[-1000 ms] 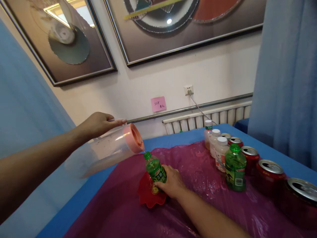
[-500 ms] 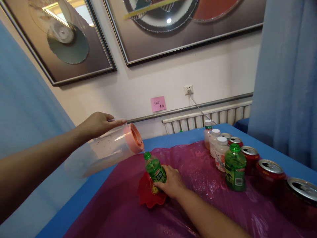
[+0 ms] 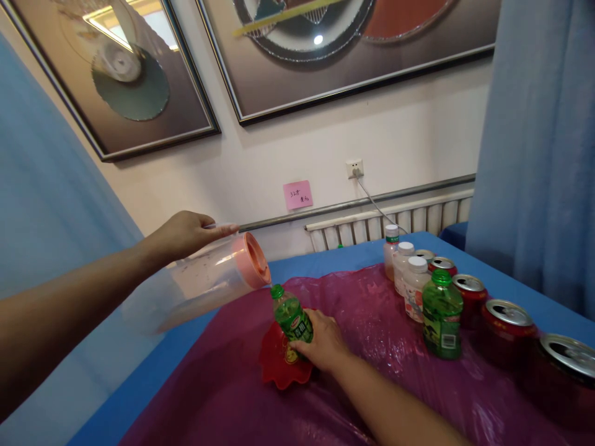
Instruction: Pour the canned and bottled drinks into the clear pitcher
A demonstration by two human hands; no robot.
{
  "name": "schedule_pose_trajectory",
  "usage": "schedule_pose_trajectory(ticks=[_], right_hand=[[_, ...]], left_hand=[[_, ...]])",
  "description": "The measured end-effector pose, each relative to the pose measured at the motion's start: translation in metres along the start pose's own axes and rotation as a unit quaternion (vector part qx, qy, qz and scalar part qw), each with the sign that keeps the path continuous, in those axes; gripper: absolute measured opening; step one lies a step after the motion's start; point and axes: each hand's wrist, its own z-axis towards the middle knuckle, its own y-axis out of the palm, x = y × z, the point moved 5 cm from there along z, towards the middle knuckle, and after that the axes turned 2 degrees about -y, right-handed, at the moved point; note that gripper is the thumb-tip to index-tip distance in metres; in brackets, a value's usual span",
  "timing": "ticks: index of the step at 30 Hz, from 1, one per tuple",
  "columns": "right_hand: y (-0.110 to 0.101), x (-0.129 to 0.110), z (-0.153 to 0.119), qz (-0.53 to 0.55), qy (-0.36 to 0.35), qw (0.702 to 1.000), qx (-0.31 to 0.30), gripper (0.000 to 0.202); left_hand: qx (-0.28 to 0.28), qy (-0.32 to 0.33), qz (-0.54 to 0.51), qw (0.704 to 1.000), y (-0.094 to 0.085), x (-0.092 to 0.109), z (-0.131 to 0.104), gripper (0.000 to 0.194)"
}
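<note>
My left hand grips the handle of a clear plastic pitcher with an orange-pink lid. The pitcher is tipped far over to the right, its spout just above the mouth of a green bottle. A thin trickle seems to run from spout to bottle. My right hand is wrapped round the lower part of that bottle, which leans a little to the left. Beneath the bottle lies a red scalloped dish with a yellow mark, partly hidden by the bottle and my fingers.
To the right stand another green bottle, white-capped bottles and several open red cans. A magenta plastic sheet covers part of the blue table. Behind are a radiator and blue curtains.
Almost nothing differs. The pitcher stays tipped over the green bottle, and both hands keep their hold; the whole view has shifted very slightly.
</note>
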Motion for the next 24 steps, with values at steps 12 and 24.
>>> schedule_pose_trajectory(ticks=[12, 24], right_hand=[[-0.0012, -0.0003, 0.0002, -0.008, 0.009, 1.0, -0.008, 0.054], [-0.0018, -0.0013, 0.0001, -0.013, 0.011, 1.0, -0.009, 0.053]], left_hand=[[-0.003, 0.005, -0.009, 1.0, 0.002, 0.0028, -0.0006, 0.057], [-0.009, 0.006, -0.014, 1.0, 0.0023, -0.0016, 0.0014, 0.054]])
